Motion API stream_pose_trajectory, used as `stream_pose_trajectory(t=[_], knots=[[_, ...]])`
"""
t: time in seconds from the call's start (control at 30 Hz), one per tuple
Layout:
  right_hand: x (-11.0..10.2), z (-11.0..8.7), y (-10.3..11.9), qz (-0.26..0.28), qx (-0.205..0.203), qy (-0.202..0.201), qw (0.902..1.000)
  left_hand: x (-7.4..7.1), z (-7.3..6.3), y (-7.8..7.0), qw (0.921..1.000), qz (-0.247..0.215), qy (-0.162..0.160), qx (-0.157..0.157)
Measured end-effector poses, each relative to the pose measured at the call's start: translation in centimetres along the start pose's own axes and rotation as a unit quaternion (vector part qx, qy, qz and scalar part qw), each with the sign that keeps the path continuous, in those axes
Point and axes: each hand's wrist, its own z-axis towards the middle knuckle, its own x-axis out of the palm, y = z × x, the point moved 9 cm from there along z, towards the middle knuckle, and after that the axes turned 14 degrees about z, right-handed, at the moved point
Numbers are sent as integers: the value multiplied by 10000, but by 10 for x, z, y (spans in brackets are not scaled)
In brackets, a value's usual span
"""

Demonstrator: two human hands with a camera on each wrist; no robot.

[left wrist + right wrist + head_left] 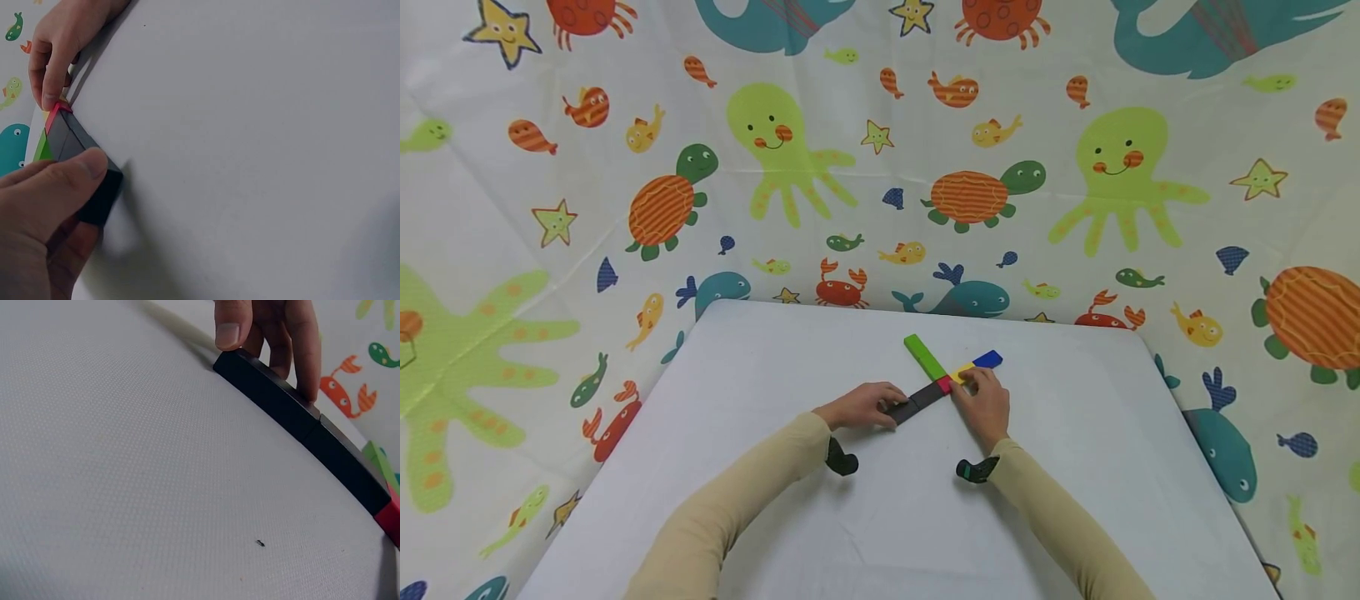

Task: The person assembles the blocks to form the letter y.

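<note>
On the white table, a slanting row of blocks holds two black blocks (928, 396), a small red block (943, 384), a yellow block (958, 375) and a blue block (989, 359). A long green block (924, 356) branches off from the red one toward the back left. My left hand (867, 405) grips the near black block (262, 390), thumb on one side and fingers on the other. At the yellow block, beside the red one, my right hand (987, 404) pinches with thumb and fingertips, which partly cover it.
The white tabletop (760, 358) stretches around the blocks. Behind and beside it hangs a cloth (865, 167) printed with sea animals. A dark strap piece (842, 458) sits at the left wrist, another (976, 470) at the right.
</note>
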Motion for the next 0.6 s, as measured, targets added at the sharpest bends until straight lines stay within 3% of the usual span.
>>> stream_pose_trajectory(t=[0.6], knots=[[-2,-2,1,93,50,5,9999,-2,0,-4,10000,50,43,62]])
